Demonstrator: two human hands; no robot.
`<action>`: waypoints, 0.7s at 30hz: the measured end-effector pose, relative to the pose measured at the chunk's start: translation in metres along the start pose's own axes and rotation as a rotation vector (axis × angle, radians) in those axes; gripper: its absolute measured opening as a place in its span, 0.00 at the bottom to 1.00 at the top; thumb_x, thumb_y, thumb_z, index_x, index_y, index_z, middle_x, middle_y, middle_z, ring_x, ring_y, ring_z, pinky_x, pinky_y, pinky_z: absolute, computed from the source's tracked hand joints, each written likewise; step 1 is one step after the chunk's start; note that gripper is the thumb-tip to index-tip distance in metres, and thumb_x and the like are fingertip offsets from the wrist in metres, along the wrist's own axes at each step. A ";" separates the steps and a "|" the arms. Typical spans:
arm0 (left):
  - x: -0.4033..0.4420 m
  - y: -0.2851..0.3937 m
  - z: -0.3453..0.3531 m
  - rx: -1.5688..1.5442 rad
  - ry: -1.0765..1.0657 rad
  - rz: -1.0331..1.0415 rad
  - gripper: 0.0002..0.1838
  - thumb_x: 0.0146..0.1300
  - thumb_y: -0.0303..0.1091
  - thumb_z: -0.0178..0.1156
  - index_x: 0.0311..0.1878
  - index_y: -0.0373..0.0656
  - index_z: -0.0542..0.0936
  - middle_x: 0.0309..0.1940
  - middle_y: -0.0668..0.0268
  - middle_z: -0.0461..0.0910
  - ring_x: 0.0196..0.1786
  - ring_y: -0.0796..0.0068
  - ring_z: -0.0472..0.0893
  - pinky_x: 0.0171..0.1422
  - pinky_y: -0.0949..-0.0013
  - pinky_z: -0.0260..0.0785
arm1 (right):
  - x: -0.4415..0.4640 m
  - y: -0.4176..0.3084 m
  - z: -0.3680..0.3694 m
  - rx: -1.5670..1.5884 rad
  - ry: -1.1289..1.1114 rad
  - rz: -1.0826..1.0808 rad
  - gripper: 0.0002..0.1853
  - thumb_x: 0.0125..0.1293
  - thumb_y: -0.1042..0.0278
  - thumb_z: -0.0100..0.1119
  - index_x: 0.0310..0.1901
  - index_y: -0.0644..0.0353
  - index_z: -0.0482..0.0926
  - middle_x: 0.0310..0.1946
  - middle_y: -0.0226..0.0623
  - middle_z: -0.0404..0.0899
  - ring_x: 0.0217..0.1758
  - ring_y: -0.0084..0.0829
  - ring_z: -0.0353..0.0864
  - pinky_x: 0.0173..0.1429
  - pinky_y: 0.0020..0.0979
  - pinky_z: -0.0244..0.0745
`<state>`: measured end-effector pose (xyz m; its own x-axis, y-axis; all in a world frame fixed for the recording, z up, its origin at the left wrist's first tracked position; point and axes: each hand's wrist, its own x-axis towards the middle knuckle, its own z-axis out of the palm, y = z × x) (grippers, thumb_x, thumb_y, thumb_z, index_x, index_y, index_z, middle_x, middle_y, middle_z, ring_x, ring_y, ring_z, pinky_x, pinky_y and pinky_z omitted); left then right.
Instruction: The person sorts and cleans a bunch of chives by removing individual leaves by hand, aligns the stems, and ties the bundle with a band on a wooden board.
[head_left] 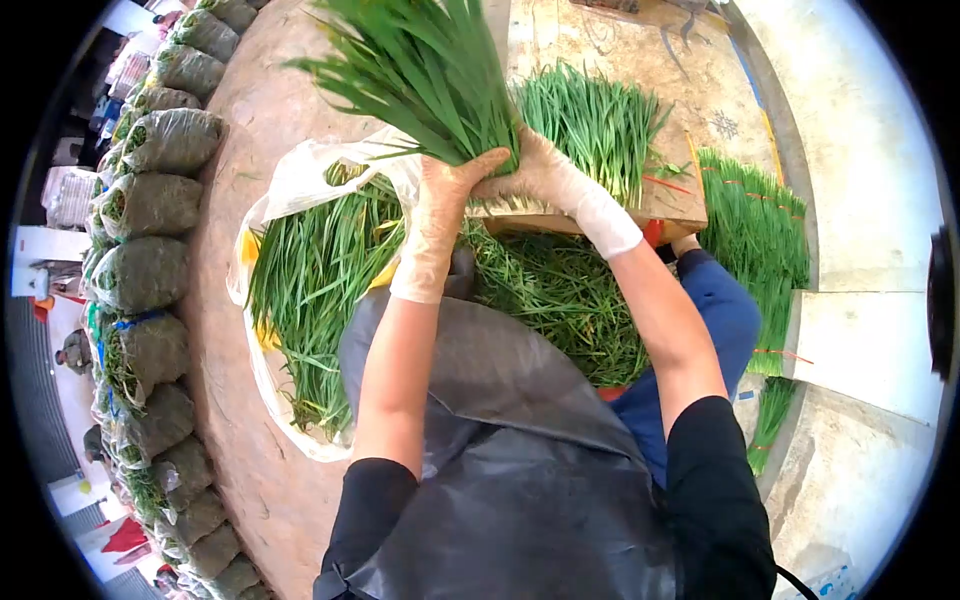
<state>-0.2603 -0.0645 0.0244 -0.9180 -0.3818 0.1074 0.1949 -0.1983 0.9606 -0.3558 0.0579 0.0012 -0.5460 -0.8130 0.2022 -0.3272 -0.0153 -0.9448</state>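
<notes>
The person's left hand (535,170) and right hand (435,215) close round a green bunch (435,90) (no band visible) beside the counter (683,206), banded bundles (750,205) to its right looking finished, loose stems (590,125) on it and bagged leaves (320,275) to its left seemingly unbanded

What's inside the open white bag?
Long green leaves in a loose heap. Whatever lies beneath them is covered, and the apron hides part of the bag's right side.

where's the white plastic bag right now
In the head view, the open white plastic bag lies on the ground to the person's left, filled with long greens, just beside the dark apron.
</notes>
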 end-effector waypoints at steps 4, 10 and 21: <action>0.040 -0.059 -0.034 0.364 -0.038 0.103 0.32 0.50 0.37 0.74 0.58 0.38 0.75 0.52 0.62 0.77 0.53 0.68 0.74 0.60 0.65 0.67 | 0.024 0.070 0.000 0.339 -0.070 0.053 0.56 0.50 0.59 0.76 0.75 0.51 0.45 0.66 0.40 0.66 0.69 0.37 0.66 0.70 0.36 0.66; 0.062 -0.074 -0.039 0.482 -0.006 0.063 0.25 0.58 0.40 0.69 0.55 0.38 0.78 0.54 0.61 0.78 0.57 0.67 0.75 0.63 0.65 0.66 | 0.038 0.085 -0.002 -0.119 0.004 0.157 0.45 0.48 0.54 0.76 0.66 0.59 0.64 0.53 0.48 0.79 0.57 0.37 0.78 0.64 0.33 0.72; 0.008 0.055 0.003 -0.676 -0.639 -0.325 0.45 0.60 0.61 0.56 0.69 0.34 0.62 0.60 0.43 0.71 0.61 0.53 0.75 0.68 0.54 0.68 | -0.003 -0.092 -0.021 0.424 -0.355 0.288 0.32 0.56 0.52 0.71 0.57 0.62 0.74 0.45 0.36 0.82 0.49 0.25 0.80 0.57 0.27 0.75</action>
<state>-0.2578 -0.0755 0.0785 -0.9369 0.3032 0.1743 -0.1260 -0.7577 0.6404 -0.3401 0.0743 0.0928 -0.2529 -0.9618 -0.1051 0.1700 0.0628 -0.9834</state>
